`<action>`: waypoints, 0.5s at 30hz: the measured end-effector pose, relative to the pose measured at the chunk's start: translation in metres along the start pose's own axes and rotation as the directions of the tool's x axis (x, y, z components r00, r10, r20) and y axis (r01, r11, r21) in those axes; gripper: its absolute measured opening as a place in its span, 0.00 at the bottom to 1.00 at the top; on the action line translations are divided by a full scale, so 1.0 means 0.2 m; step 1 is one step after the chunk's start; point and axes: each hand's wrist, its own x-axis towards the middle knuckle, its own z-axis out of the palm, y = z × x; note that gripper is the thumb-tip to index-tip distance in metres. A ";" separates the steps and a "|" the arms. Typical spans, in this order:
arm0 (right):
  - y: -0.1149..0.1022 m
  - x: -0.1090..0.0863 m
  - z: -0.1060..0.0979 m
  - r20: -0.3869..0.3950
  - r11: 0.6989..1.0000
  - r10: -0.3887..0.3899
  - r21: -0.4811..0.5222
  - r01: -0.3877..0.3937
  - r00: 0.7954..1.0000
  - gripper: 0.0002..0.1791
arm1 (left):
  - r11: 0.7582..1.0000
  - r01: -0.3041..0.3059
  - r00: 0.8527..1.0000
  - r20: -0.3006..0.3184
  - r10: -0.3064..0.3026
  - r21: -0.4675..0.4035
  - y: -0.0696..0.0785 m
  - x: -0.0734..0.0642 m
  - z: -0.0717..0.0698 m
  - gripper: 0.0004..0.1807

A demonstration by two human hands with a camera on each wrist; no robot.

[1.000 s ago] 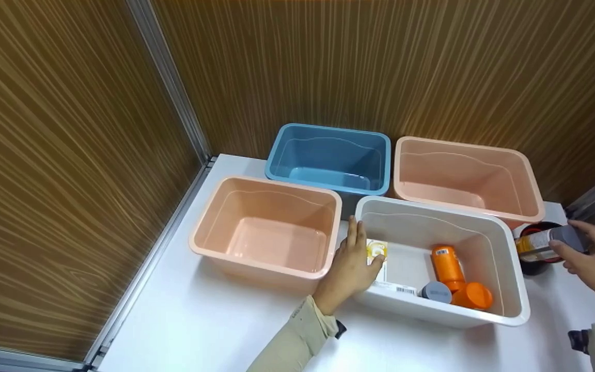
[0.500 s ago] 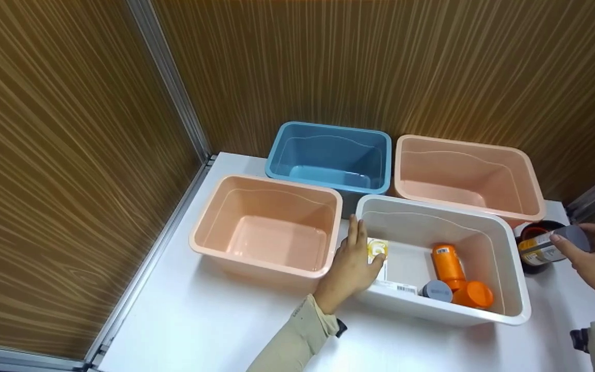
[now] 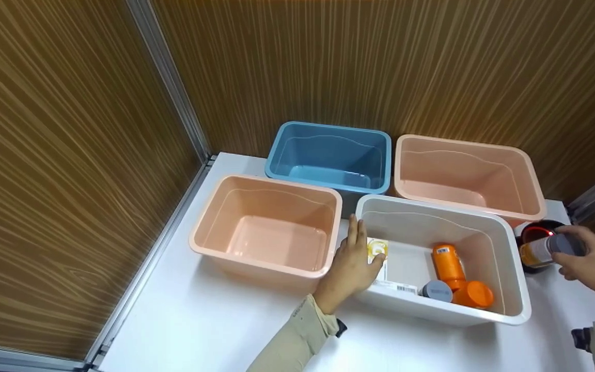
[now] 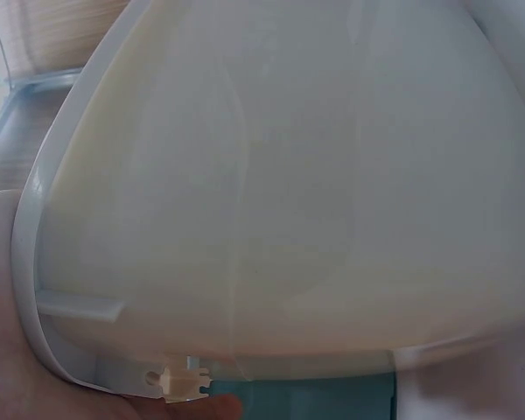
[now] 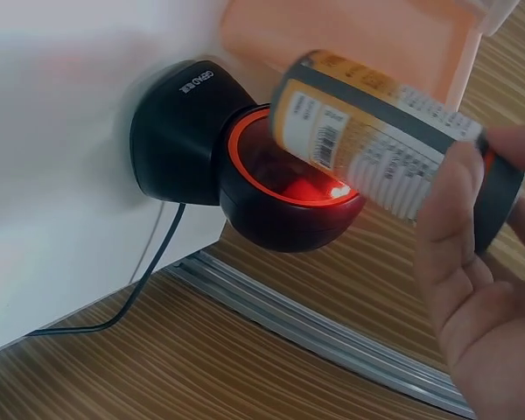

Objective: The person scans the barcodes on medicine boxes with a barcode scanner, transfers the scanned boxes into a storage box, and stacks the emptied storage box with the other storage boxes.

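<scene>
My right hand (image 3: 594,261) grips a bottle (image 5: 359,131) by its dark grey cap. In the right wrist view, the yellow and white label with a barcode overlaps the window of a black barcode scanner (image 5: 179,140), which glows red. My left hand (image 3: 351,268) holds the left rim of the white bin (image 3: 519,289), fingers along the outside and thumb over the edge. Inside that bin lie an orange bottle (image 3: 447,263), another with an orange cap (image 3: 475,294), one with a grey cap (image 3: 438,291), and a white and yellow box (image 3: 377,248).
One peach bin (image 3: 266,243) stands left of the white one. Behind are a blue bin (image 3: 328,155) and a second peach bin (image 3: 463,170) against the wood-patterned wall (image 3: 328,62). The scanner's cable (image 5: 149,271) runs off the white table's edge.
My right hand has turned the bottle slightly in front of the scanner, uncovering more of its window. The red light now shows brightly. My left hand has stayed at the bin's rim.
</scene>
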 end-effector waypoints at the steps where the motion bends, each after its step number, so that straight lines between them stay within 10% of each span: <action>1: 0.00 0.00 0.00 0.008 1.000 -0.014 -0.003 0.014 1.000 0.36 | 1.000 -0.001 1.000 -0.001 0.001 -0.004 0.00 0.00 0.00 0.47; 15: -0.01 0.00 0.00 0.015 0.990 -0.054 -0.131 0.056 0.998 0.33 | 1.000 -0.001 1.000 -0.008 0.001 -0.028 -0.01 0.00 0.01 0.46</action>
